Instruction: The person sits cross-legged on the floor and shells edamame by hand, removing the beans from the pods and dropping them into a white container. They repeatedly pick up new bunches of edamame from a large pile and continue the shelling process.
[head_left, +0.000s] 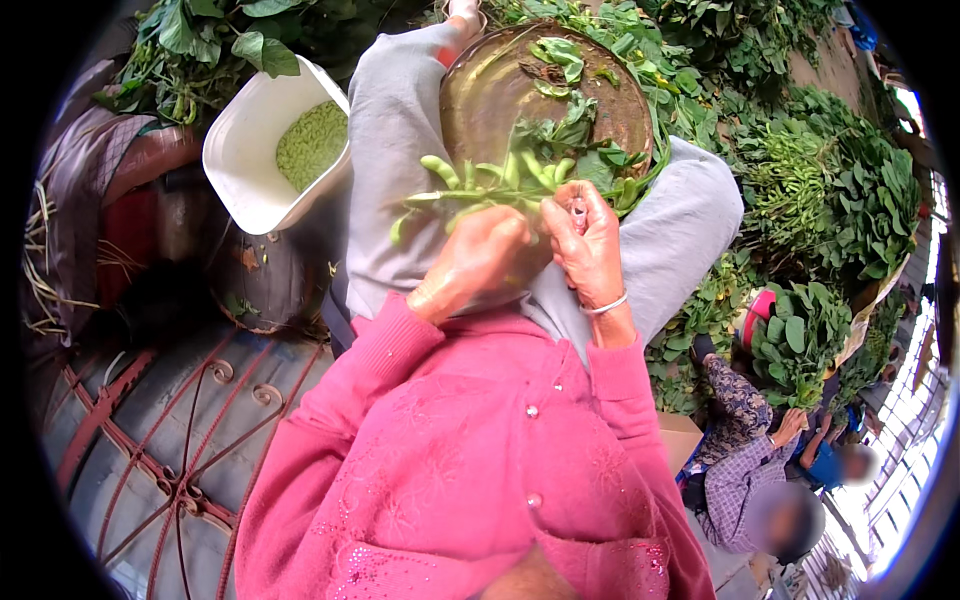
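Observation:
A green bean stalk (480, 193) with several plump pods, soybean-like, lies across my lap in front of my hands. My right hand (589, 244), with a bangle at its wrist, grips the stalk near its leafy end. A small shiny pinkish object (578, 214) shows between its thumb and fingers. Close beside it, my left hand (476, 251) is blurred and curled at the pods; its fingertips are hidden. Beyond the hands, a round brown tray (480, 97) rests between my legs, with loose leaves (559, 56) and a leafy bunch on it.
Left of my leg stands a white plastic bucket (240, 142) holding shelled green beans (311, 146). Heaps of leafy bean plants (817, 180) spread right. A person in a checked top (742, 480) sits at lower right, near another person. A red metal grille (180, 487) lies lower left.

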